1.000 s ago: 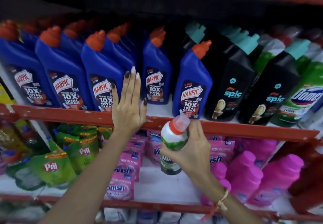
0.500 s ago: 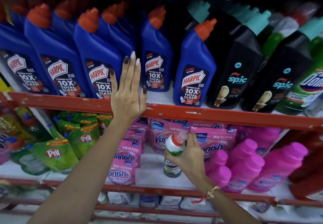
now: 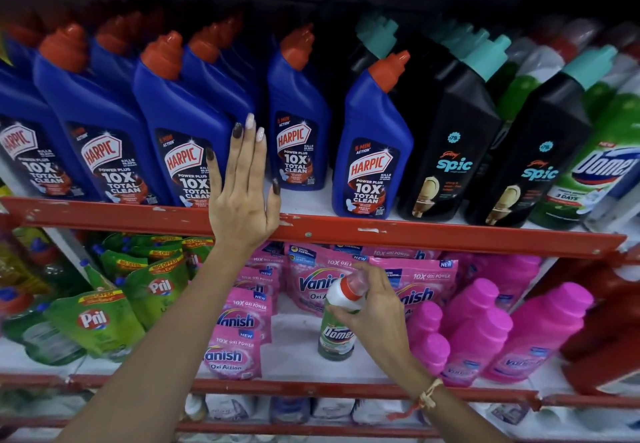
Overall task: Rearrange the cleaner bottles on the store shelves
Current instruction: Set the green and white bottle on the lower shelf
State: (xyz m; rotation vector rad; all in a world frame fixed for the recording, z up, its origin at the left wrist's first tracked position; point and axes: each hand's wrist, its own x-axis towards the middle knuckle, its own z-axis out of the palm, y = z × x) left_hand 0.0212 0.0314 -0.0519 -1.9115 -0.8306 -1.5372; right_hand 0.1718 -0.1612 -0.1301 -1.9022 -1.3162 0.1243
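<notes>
My right hand [image 3: 372, 307] is shut on a small green Domex bottle [image 3: 337, 333] with a white shoulder and red cap, held upright over the lower shelf [image 3: 294, 349] between pink Vanish pouches [image 3: 232, 352] and pink Vanish bottles [image 3: 485, 332]. Whether its base touches the shelf I cannot tell. My left hand [image 3: 242, 197] lies flat with fingers straight against the red edge of the upper shelf [image 3: 450, 236], its fingertips on a blue Harpic bottle [image 3: 187, 131]. A lone Harpic bottle [image 3: 372, 145] stands beside black Spic bottles [image 3: 446, 138].
Large green Domex bottles [image 3: 602, 169] stand at the far right of the upper shelf. Green Pril pouches [image 3: 97, 318] fill the lower shelf's left, red bottles [image 3: 609, 335] its right. A further shelf with white packs [image 3: 228, 408] lies below.
My right hand has lowered the small Domex bottle from in front of the upper shelf's edge down into the lower shelf. My left hand has stayed on the upper shelf's edge.
</notes>
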